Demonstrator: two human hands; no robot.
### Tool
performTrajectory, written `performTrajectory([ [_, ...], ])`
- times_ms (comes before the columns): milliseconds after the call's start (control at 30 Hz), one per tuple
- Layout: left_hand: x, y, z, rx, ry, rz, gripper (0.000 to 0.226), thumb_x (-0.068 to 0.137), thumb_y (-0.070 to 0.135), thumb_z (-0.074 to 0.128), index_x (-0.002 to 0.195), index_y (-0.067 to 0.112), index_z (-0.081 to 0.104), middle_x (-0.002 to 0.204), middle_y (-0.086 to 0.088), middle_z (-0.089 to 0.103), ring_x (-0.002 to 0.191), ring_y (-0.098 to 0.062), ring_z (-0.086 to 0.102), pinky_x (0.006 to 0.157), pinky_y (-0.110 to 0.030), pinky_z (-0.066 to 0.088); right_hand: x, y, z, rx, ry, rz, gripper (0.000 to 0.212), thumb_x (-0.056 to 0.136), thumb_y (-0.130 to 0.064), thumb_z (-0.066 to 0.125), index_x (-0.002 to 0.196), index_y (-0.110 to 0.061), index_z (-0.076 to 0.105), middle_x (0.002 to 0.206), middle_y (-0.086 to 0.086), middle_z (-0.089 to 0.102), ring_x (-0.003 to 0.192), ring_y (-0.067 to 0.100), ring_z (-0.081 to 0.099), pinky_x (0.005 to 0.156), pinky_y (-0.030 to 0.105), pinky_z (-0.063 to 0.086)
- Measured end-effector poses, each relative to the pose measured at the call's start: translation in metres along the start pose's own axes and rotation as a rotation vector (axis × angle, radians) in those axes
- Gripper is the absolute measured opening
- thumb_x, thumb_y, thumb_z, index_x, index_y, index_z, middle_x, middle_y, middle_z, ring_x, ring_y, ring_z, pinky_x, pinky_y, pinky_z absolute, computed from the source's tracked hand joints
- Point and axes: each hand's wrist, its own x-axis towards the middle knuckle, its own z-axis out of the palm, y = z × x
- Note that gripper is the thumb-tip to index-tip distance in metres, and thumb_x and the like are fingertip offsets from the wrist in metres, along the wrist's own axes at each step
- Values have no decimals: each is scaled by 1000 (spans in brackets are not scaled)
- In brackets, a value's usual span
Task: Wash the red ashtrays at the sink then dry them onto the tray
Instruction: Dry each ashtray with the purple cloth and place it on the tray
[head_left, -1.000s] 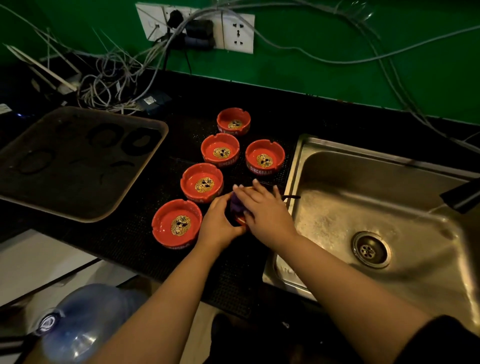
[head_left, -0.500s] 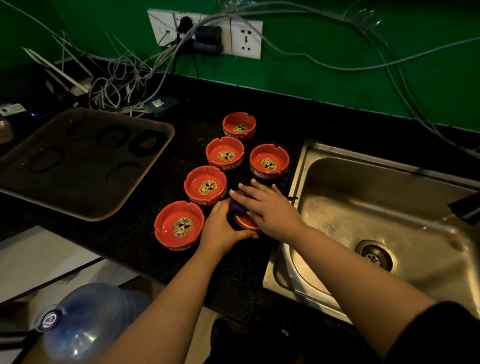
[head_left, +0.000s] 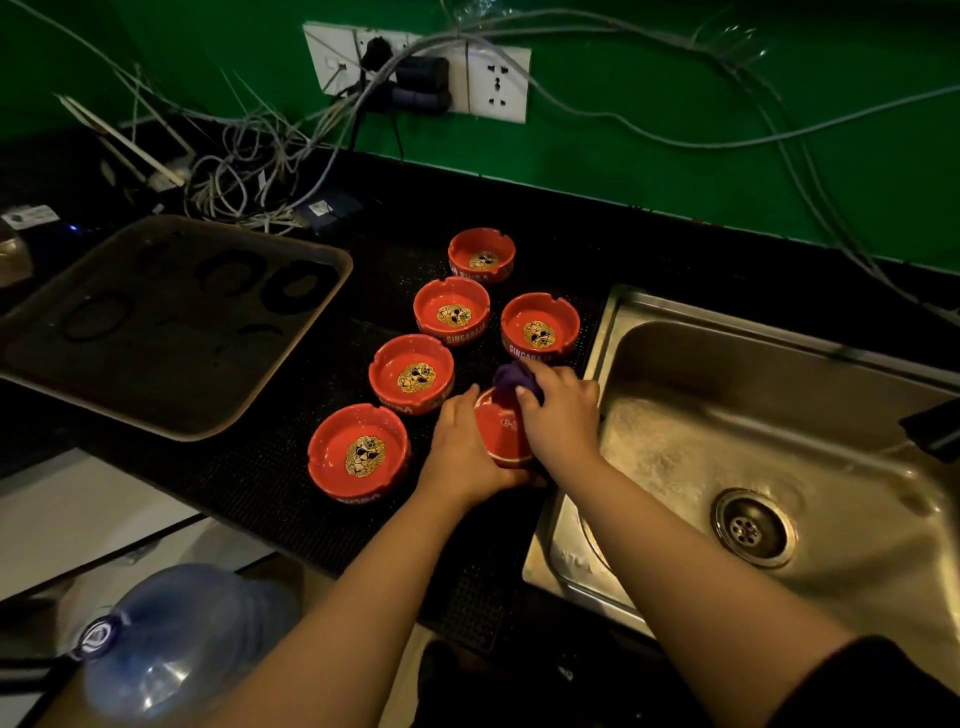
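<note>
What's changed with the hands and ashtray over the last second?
The held ashtray is now tipped onto its side in the left hand; the right hand wipes it with the purple cloth. Five ashtrays on the mat and the tray are unchanged.

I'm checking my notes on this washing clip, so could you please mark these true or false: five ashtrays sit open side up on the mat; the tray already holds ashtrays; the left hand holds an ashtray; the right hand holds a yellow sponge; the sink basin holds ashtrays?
1. Five ashtrays sit open side up on the black mat. True.
2. The tray already holds ashtrays. False: only dark ring marks.
3. The left hand holds the red ashtray. True.
4. The right hand holds a yellow sponge. False: it grips a purple cloth.
5. The sink holds ashtrays. False: none are in it.
</note>
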Motion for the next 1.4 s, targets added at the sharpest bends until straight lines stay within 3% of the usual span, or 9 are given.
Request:
performTrajectory([
  [233,4,6,11,45,69,-40,126,48,49,90,147,17,20,146,-3,28,138,-21,28,113,-34,28,25,6,-12,142,-254,-113,32,98,-31,49,129,-31,55,123,6,57,115,27,42,100,38,36],
  [333,8,7,9,85,26,-17,129,51,46,90,150,17,14,152,-2,20,142,-21,20,115,-35,21,20,19,-14,232,-177,64,34,100,-31,43,129,-21,57,117,15,54,117,31,44,101,38,36],
  [500,15,10,6,175,16,-8,123,54,42,88,151,20,17,145,-2,25,136,-24,26,111,-38,28,-14,37,-5,314,-25,124,29,100,-22,44,115,-4,61,116,17,56,112,33,47,96,38,35],
  [733,10,12,3,166,21,10,114,49,45,90,143,20,30,135,0,32,128,-23,33,107,-37,33,24,37,-4,515,-268,156,53,77,-56,46,117,-27,65,115,8,64,110,30,58,99,51,44],
  [833,9,15,0,123,84,-8,111,50,44,89,142,21,32,136,0,33,128,-24,33,107,-37,33,9,33,-10,602,-212,98,31,84,-47,52,109,-36,65,113,6,64,106,24,60,98,48,46],
  [1000,10,18,-2,34,147,-68,109,53,45,87,143,19,32,138,-1,33,129,-24,36,107,-38,35,-12,38,-1,635,-56,-80,29,96,-23,53,124,-19,61,119,3,58,115,19,53,101,31,40],
  [1100,5,17,-7,-67,43,-63,106,53,45,90,141,22,36,132,5,35,120,-12,41,101,-28,36,-4,24,-17,901,-151,108,17,97,-25,52,109,-28,64,111,8,65,100,22,63,91,36,49],
  [1233,-3,15,-12,-493,-226,-123,94,55,44,88,137,25,46,131,2,52,114,-14,57,99,-32,47,12,19,-46,1083,-382,298,26,96,-22,52,118,-13,62,90,9,69,73,19,64,70,31,51],
  [1400,-13,31,-12,-1053,-244,-273,20,92,30,54,107,18,62,99,-5,71,94,-19,64,87,-32,51,12,26,-35,1289,-385,534,30,94,-31,53,116,-13,63,89,9,70,79,24,66,78,36,51],
])
